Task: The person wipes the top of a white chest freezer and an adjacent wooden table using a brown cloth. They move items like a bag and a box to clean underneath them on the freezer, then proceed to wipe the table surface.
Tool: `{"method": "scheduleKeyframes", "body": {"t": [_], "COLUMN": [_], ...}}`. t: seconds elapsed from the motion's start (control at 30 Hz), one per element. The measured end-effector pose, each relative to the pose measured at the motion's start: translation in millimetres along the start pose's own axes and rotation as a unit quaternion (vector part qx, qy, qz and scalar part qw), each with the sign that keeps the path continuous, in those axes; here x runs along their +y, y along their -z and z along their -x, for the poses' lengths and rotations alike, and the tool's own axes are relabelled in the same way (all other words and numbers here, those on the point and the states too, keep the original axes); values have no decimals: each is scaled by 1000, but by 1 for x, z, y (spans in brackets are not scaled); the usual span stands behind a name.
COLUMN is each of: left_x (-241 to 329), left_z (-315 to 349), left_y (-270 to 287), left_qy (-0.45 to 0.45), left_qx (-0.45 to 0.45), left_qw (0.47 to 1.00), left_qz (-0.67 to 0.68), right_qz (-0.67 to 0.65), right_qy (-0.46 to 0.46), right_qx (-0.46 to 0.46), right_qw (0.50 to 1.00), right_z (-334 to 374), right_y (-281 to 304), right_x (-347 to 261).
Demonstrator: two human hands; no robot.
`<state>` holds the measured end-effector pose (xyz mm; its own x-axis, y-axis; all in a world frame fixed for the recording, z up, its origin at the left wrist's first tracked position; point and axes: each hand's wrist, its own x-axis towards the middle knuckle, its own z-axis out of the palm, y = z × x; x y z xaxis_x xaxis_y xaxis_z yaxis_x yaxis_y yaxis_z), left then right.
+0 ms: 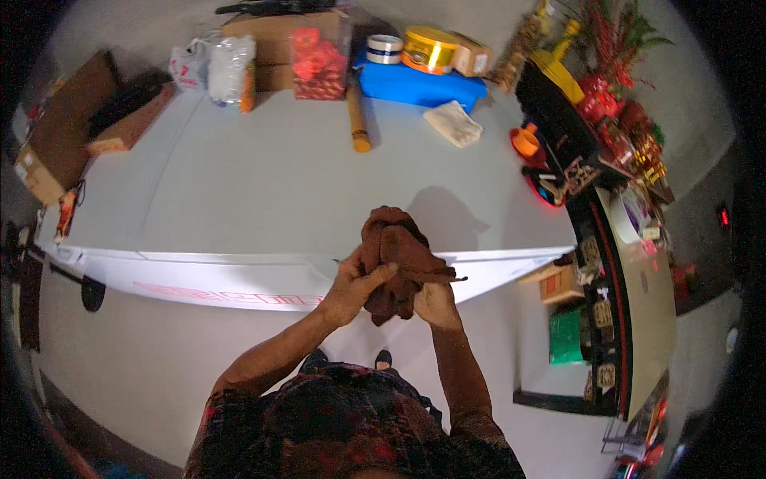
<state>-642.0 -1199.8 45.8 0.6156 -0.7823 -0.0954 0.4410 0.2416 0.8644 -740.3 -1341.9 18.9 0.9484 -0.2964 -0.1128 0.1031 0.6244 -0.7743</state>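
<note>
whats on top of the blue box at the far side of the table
On the blue box sit a roll of striped tape, a gold ribbon spool and a small cardboard box. These cover the blue box's back part, so anything there cannot be seen.

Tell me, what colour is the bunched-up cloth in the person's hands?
The bunched-up cloth is dark reddish brown, plain with no pattern; the head view shows it.

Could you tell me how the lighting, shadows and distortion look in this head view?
Head view: strong fisheye bend, so the white table's near edge curves and the corners go black; bright glare along that edge; the brown cloth, held by the left hand and right hand, casts a soft shadow beyond it; rim clutter is soft.
</note>
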Motion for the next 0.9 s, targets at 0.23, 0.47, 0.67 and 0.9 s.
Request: {"method": "scheduleKeyframes", "body": {"t": [0.23,0.47,0.67,0.9], "left_x": [61,14,-38,-5], "left_z": [-36,-66,-95,-83], "left_y": [64,80,36,73], "left_qy": [-227,-93,-166,-120], "left_qx": [244,363,275,281], "left_qw": [897,656,531,518], "left_qz": [-289,-656,-784,-799], "right_qz": [166,687,764,802], "right_qy": [87,301,283,247], "right_qx": [-59,30,-7,-31], "right_qw": [981,661,580,544], "right_z": [-85,-98,-113,-113], "right_y": [-7,5,18,24], "right_x": [-15,-16,-11,-12]}}
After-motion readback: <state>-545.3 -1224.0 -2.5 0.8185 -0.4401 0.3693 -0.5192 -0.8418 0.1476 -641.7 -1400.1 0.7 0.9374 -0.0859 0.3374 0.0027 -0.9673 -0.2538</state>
